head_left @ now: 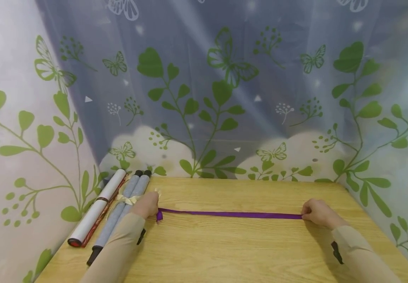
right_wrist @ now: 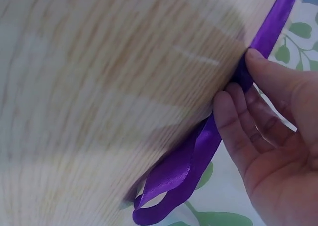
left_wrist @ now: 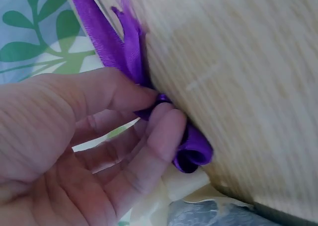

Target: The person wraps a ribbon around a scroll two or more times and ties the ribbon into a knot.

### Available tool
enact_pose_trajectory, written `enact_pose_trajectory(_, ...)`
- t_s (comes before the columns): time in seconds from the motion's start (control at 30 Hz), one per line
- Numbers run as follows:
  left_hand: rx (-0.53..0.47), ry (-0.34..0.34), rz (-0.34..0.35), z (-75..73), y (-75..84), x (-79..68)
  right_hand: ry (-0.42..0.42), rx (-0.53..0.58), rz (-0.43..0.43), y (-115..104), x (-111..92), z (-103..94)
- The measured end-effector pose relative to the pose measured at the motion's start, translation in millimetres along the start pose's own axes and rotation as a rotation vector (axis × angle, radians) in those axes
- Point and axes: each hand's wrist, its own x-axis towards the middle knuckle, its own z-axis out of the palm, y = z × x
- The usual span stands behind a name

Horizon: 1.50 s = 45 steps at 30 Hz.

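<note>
A: Where is the ribbon (head_left: 232,215)?

B: The purple ribbon runs nearly straight between the two hands, across the pale wooden table (head_left: 225,249). Whether its middle touches the wood cannot be told.

A: How is the left hand (head_left: 147,204) disposed?

B: It pinches the ribbon between thumb and fingertips. In the left wrist view, a curl (left_wrist: 196,146) shows just beyond the fingertips and a short tail (left_wrist: 131,42) on the thumb's side.

A: And the right hand (head_left: 320,213)?

B: It likewise pinches the ribbon between thumb and fingers; in the right wrist view, a loop (right_wrist: 173,176) extends past the grip.

A: What lies beside the left hand?

B: Two grey rolls (head_left: 110,224) with black ends, side by side, bound by a cream bow (head_left: 128,199). Farther left lies a white roll (head_left: 93,215), dark-banded, with a red end.

A: And behind?

B: A cloth (head_left: 196,51) patterned with leaves and butterflies.
</note>
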Motion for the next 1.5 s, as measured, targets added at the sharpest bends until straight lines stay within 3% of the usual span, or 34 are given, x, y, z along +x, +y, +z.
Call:
enact_pose_trajectory(0.2,0.052,0.025,0.019,-1.8,-0.8,-2.5,-0.050,0.018,-0.028,-2,-4,-2.3)
enact_pose_trajectory(0.6,0.046,0.037,0.015,-6.3,-2.3,-6.6,-0.116,0.051,-0.051,-4,-4,-7.4)
enact_pose_trajectory(0.73,0.027,0.006,0.022,-8.5,-0.8,-10.8,-0.142,0.068,-0.061,-4,-1,-9.2)
enact_pose_trajectory(0.87,-0.026,-0.067,0.011,-15.2,1.3,-14.6,-0.157,0.094,-0.059,-7,1,-12.1)
enact_pose_trajectory(1.0,-0.070,-0.094,0.002,-21.0,2.3,-14.7,-0.122,0.094,-0.024,-10,5,-13.6)
enact_pose_trajectory(1.2,-0.085,-0.045,0.034,-20.4,0.0,-9.8,-0.024,0.042,0.025,-15,8,-9.8)
enact_pose_trajectory(1.5,-0.067,0.024,0.024,-27.0,-10.8,-11.7,0.073,0.027,0.070,-16,8,-2.8)
